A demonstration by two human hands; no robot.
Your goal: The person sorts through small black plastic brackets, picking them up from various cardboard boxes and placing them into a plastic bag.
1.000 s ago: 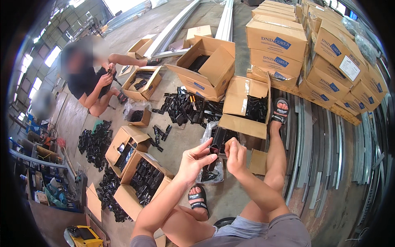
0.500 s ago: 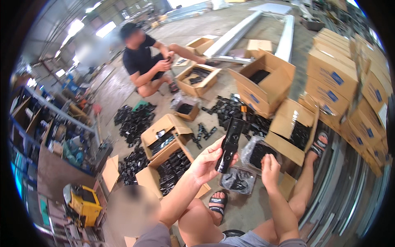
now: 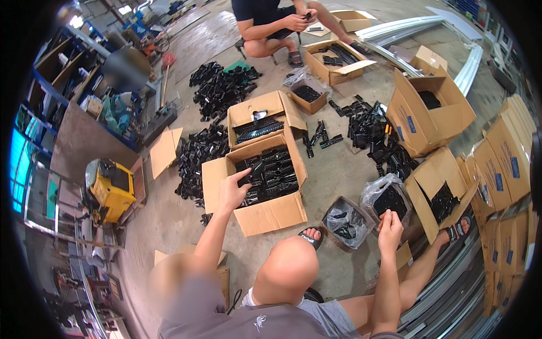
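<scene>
Black parts [image 3: 276,169]: located in layered rows inside the open carton [image 3: 271,217], left of centre. At left, loose heap [image 3: 200,161] on the floor, close by the carton's outspread flap; probable fault, mixing of loose and packed pieces through a spill over that edge. Next, left hand [image 3: 230,195] at the carton's left side, index finger extended onto or just above the parts; cannot tell from this view whether apart or clamped on a piece. Possible faults here: scuffed finish from sliding part over part, row knocked askew by a hurried push. Further right, scattered parts [image 3: 322,135] on the floor; possible crushing underfoot. Then plastic-lined box [image 3: 333,213], with a few dark pieces on crumpled film; likely loss of small items in the folds. Beside that, bagged box [image 3: 372,195] of small dark pieces, with right hand [image 3: 390,229] over or at the near rim, grip together at the fingertips; cannot tell whether on a small item. Possible drop between boxes from too light a pinch. At far right, sandalled foot [image 3: 460,229] beside the right-hand carton [image 3: 426,206]; possible upset of contents from a sideways kick.
</scene>
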